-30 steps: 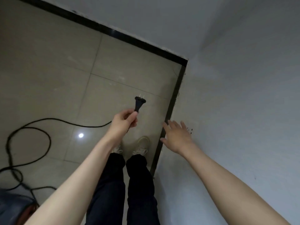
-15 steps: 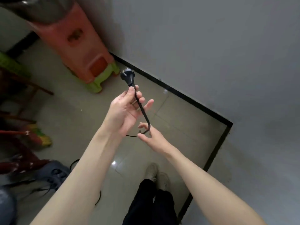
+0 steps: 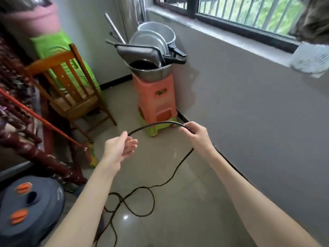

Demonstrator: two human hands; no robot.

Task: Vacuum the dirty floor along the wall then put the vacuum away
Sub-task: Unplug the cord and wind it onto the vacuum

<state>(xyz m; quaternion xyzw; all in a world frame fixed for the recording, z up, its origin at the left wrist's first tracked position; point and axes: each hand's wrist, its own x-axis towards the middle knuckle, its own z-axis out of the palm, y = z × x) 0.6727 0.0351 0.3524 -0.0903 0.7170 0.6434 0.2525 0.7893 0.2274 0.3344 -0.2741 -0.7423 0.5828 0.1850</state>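
Since half a second ago the view has swung up from the corner to the whole wall under the window, and the plug that stood up out of the left hand is no longer to be seen; a length of cord now arches between the two hands. The floor (image 3: pixel 178 202) along the grey wall (image 3: pixel 249 113) looks clean where it shows, so the vacuuming seems done and the putting away is under way, with the cord being gathered. The vacuum (image 3: pixel 30 207), a grey body with orange buttons, sits on the floor at eight o'clock, beside dark carved furniture. At eleven o'clock a wooden chair (image 3: pixel 71 86) stands before green bedding; at twelve o'clock an orange stool (image 3: pixel 156 97) against the wall carries a stack of metal pans (image 3: pixel 151 52). A red-handled broom (image 3: pixel 41 120) slants across at nine o'clock. The cord (image 3: pixel 154 124) runs from the right hand down to loose loops on the floor at six o'clock, so most of it is yet to be coiled and the vacuum yet to be stowed. The right hand (image 3: pixel 197 135), at one o'clock of centre, pinches the cord between thumb and curled fingers. The left hand (image 3: pixel 119 148), near centre, has loosely bent fingers with the cord's end passing into it; whether it grips I cannot tell.
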